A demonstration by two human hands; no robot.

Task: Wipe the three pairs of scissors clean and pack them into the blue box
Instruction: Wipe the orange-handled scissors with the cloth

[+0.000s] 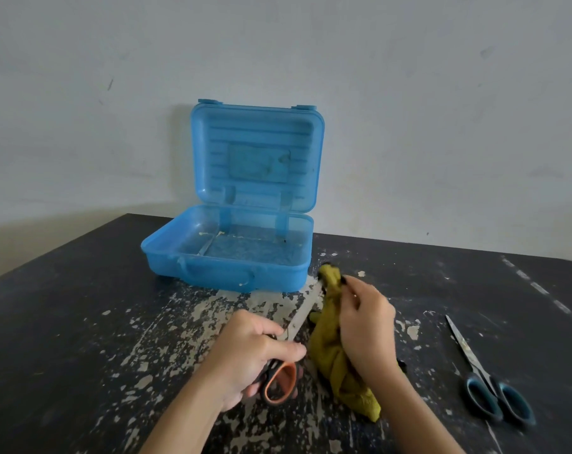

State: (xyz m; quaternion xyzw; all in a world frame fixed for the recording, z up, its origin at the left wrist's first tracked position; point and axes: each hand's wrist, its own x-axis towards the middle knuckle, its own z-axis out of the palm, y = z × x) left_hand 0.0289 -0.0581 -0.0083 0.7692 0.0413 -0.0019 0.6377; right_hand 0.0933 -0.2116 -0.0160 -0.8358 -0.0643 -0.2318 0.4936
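Two hands were working over the near half of the table (65,322), forearms angling in toward each other. The left hand (255,348) sat knuckles-up, fingers curled round the handle end of the orange scissors (286,367), blades pointing away toward the box (212,273). The right hand (366,326) had its fingers bunched round a cloth (330,352), pinching the top end up by the blade tips while the rest trailed down to the table. The blades were blurry, so I couldn't tell if the cloth actually touched them.

The cloth was mustard-yellow, crumpled and kinda nubbly. The scissor handle was black with an orange loop, and the blades were dull grey metal. The box was see-through blue plastic with rounded corners, its ribbed lid (258,155) propped open by the wall and pale crumbs in the tray, just past the blade tips. The teal scissors (468,350) lay closed and flat off to the right, well apart from both hands. The table top was black, with paint flaking off in pale patches.
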